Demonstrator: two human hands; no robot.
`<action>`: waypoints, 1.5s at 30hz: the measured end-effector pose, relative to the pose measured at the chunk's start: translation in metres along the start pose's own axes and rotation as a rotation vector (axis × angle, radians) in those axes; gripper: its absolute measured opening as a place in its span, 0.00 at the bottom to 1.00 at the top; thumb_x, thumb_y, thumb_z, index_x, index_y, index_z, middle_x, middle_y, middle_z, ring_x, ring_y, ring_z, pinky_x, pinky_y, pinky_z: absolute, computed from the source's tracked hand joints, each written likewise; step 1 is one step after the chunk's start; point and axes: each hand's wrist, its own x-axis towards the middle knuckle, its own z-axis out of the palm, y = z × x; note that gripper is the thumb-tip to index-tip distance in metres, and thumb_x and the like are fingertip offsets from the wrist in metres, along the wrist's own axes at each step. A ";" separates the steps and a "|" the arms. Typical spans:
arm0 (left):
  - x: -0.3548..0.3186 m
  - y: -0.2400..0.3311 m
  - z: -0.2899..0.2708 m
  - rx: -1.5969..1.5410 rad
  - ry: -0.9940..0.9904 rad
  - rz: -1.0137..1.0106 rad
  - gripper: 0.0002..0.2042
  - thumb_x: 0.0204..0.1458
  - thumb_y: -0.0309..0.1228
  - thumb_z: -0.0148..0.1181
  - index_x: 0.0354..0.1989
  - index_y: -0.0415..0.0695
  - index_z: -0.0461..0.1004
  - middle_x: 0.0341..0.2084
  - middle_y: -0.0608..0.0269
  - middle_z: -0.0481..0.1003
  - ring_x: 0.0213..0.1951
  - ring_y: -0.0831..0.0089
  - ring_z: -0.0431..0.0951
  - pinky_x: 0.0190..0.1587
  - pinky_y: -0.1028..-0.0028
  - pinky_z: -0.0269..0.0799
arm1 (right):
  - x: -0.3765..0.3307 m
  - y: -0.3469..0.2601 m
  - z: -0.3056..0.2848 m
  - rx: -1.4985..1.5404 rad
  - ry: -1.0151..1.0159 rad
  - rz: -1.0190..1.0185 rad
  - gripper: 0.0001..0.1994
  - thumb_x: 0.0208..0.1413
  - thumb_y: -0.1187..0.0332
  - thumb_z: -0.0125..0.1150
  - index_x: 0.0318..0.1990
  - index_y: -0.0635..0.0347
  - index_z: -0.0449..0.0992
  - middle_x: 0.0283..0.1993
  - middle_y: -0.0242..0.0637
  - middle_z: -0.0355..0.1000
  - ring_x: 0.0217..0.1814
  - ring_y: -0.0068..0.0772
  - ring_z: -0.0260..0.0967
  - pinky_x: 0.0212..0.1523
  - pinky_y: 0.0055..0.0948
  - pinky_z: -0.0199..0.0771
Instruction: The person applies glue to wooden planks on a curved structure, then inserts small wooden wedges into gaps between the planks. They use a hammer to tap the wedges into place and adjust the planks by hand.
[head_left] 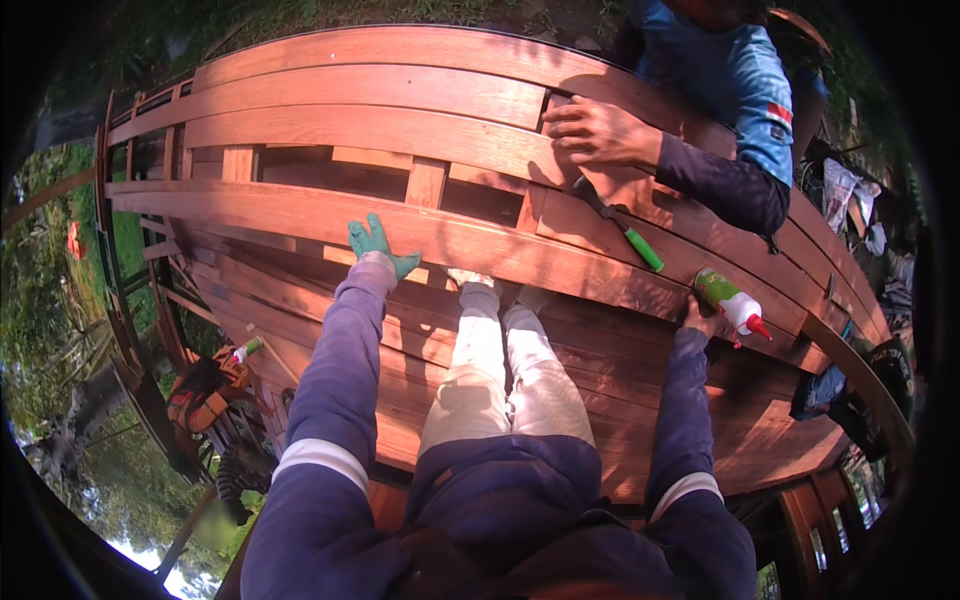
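A long reddish-brown wooden plank [460, 232] spans the width in front of me. My left hand [383, 247], in a green glove, rests on its near edge with the fingers spread. Farther right, my right hand [703, 318] grips the near edge, thumb up; some of its fingers are hidden. Just beyond it, a white and green glue bottle with a red cap [728, 298] lies tilted on the boards. A flat-bladed hand tool with a green handle [642, 248] lies to the bottle's left. Between the planks, gaps expose short wooden cross pieces [426, 183].
Across the boards, another person's hand [600, 132] presses on a plank near the tool. Their blue sleeve [765, 95] fills the upper right. At lower left sit an orange and black tool [208, 392] and another bottle [246, 349]. Wooden railing [118, 290] borders the left side.
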 end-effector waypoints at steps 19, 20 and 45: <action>0.017 -0.014 -0.016 0.143 -0.091 0.069 0.64 0.41 0.55 0.75 0.78 0.42 0.36 0.73 0.22 0.37 0.76 0.36 0.38 0.76 0.57 0.43 | -0.054 -0.193 0.088 -0.609 -0.465 -0.573 0.20 0.56 0.65 0.64 0.57 0.52 0.77 0.60 0.44 0.71 0.60 0.54 0.68 0.64 0.50 0.67; 0.020 -0.020 -0.011 0.119 -0.084 0.065 0.64 0.41 0.55 0.75 0.78 0.42 0.36 0.73 0.21 0.36 0.76 0.35 0.38 0.76 0.57 0.43 | -0.051 -0.191 0.087 -0.593 -0.419 -0.559 0.19 0.55 0.65 0.64 0.56 0.52 0.77 0.60 0.44 0.72 0.60 0.53 0.68 0.63 0.50 0.67; -0.255 -0.047 0.177 0.021 -0.592 0.033 0.38 0.56 0.63 0.48 0.74 0.61 0.56 0.77 0.58 0.48 0.75 0.48 0.48 0.72 0.46 0.48 | -0.239 -0.081 -0.003 -0.897 -1.320 -0.330 0.28 0.59 0.41 0.56 0.51 0.56 0.82 0.51 0.57 0.78 0.57 0.58 0.74 0.60 0.45 0.72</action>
